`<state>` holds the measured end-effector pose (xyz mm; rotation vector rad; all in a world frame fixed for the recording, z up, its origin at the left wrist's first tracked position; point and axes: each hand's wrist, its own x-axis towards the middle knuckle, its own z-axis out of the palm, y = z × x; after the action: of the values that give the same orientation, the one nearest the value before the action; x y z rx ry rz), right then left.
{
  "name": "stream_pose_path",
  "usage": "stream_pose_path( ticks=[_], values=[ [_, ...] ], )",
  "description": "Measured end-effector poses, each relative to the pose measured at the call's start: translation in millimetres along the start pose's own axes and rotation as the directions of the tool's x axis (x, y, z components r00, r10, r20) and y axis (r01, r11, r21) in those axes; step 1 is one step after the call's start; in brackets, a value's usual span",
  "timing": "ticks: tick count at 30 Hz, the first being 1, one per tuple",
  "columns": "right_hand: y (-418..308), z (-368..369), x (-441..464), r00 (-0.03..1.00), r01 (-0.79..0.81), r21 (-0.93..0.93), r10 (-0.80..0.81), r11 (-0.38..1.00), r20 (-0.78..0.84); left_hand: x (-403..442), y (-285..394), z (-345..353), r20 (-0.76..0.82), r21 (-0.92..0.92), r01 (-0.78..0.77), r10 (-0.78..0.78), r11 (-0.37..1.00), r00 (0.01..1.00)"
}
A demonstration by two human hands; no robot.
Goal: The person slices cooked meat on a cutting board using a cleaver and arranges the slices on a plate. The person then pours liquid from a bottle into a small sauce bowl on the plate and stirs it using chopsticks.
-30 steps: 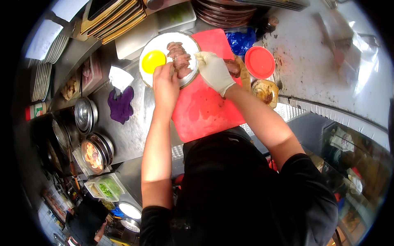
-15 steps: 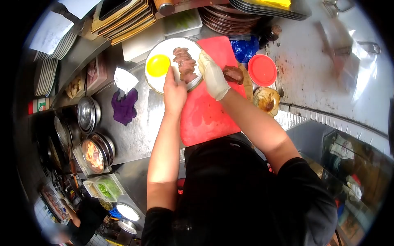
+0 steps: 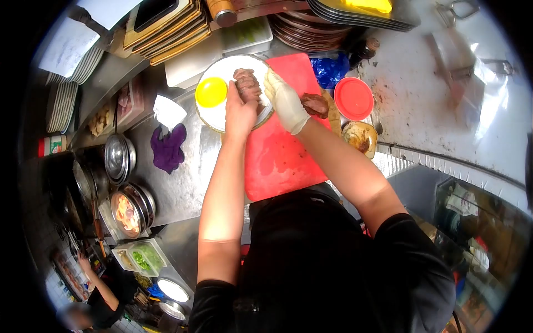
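On the grey metal desk (image 3: 194, 166) we see a red rectangular cutting board (image 3: 286, 166) and, at its upper left, a round white plate (image 3: 222, 69). Our white-gloved right hand (image 3: 286, 102) lies along the plate's right rim, fingers together; our bare left hand (image 3: 242, 116) parts forefinger and thumb beside the brown sliced meat (image 3: 247, 83) on the plate (whether either grips, we cannot tell). A bright yellow round item (image 3: 211, 92) sits left of the meat.

Steel counter (image 3: 191, 164) is leaving room between purple cloth (image 3: 167, 149) and left forearm (image 3: 223, 194); a meat chunk (image 3: 316, 105) is obstructing the gloved right hand's (image 3: 286, 101) outer side.
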<state>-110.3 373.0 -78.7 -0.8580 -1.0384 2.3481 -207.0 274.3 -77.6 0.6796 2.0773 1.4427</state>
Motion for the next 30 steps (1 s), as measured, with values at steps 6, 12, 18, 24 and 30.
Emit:
stream_pose_path(
  ticks=[6,12,18,24,30],
  values=[
    [-5.2,4.9,4.8,0.998,-0.007,0.055,0.01,0.998,-0.061,5.0,3.6,0.2,0.057,-0.076,-0.001,0.005,0.997,0.998],
    [-48.5,2.3,-27.2,0.982,0.171,-0.119,-0.159,0.978,0.104,-35.8,50.5,-7.9,-0.045,0.013,-0.026,0.026,1.0,0.999],
    [-102.1,-86.8,-81.2,0.783,0.369,-0.921,-0.576,0.126,0.235,-138.3,17.2,-48.7,0.055,0.508,-0.372,0.401,0.777,0.914],
    [-78.4,-136.7,-135.8,0.835,0.328,-0.941,-0.489,0.078,0.251,-219.4,-62.7,-91.3,-0.156,0.602,-0.082,0.218,0.794,0.963],
    [-44.3,-139.0,-164.8,0.955,0.124,-0.948,-0.295,0.294,0.034,-177.9,1.3,15.8,0.286,0.392,-0.484,0.397,0.782,0.872]
  ],
)
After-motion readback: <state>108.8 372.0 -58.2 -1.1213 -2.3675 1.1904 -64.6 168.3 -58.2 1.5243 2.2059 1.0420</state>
